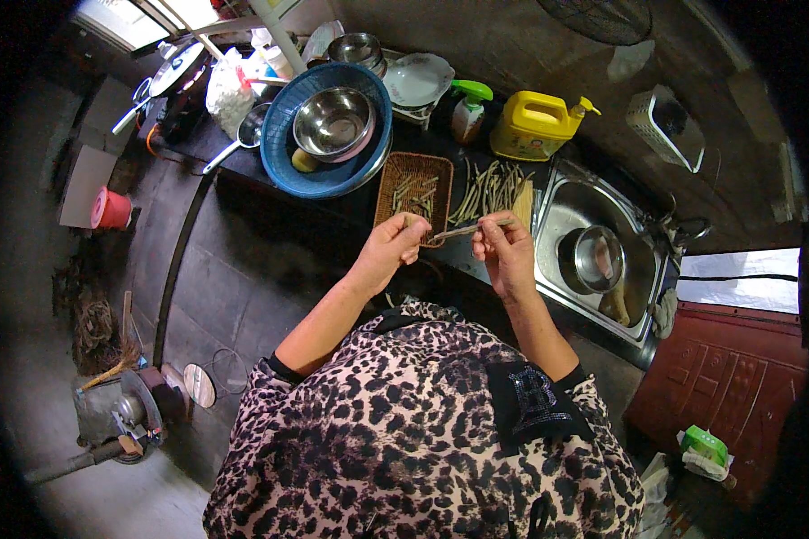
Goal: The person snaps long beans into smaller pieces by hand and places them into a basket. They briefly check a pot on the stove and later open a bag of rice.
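My right hand (505,252) grips a long green bean (457,232) between thumb and fingers, its free end pointing left. Close to that end is my left hand (392,246), with thumb and fingers drawn together; whether a small piece is pinched there is hidden. Just beyond the left hand sits a brown woven basket (381,195) with short bean pieces (414,192) inside. To its right a bunch of whole long beans (489,192) lies on the dark counter. A bundle of pale thin sticks or noodles (524,202) lies beside them.
Right of the beans is a steel sink (546,263) holding a metal bowl (598,259). A blue plastic basin (273,145) with a steel bowl (334,124) stands left. Behind are a spray bottle (468,114) and a yellow jug (529,128).
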The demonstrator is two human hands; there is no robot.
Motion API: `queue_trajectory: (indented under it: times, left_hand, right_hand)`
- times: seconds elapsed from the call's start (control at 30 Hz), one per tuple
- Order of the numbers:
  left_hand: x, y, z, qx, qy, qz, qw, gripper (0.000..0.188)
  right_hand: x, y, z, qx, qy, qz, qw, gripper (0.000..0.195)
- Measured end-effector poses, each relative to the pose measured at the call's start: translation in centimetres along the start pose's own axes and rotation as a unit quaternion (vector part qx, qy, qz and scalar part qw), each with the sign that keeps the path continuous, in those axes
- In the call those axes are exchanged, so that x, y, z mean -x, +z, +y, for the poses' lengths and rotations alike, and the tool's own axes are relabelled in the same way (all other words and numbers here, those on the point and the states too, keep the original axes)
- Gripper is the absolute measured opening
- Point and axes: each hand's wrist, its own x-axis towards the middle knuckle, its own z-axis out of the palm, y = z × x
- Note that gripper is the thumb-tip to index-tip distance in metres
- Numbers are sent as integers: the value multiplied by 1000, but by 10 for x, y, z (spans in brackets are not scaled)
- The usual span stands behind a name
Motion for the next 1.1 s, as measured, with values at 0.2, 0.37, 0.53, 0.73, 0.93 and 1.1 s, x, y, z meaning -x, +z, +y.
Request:
queue_trajectory:
  times: [0.2,0.37,0.53,0.73,0.93,1.1]
  left_hand:
    - [2,12,4,-177,5,39,983,16]
    - [0,8,3,-196,-21,52,979,17]
    - [-4,-3,-11,-295,73,77,950,17]
    - [16,11,8,-364,37,-16,930,25]
    - [9,-19,-24,-492,-8,-68,868,23]
    - [5,-12,-10,-188,-135,-60,971,22]
  right_hand:
    - [2,4,5,66,-23,-10,998,8]
    - [9,13,3,181,-78,-34,980,8]
    - [10,16,8,333,-124,-64,933,9]
    - [-12,-15,22,67,97,33,992,12]
    - [-16,-15,15,-37,146,-33,988,12]
    - [-14,-16,18,15,173,-61,983,12]
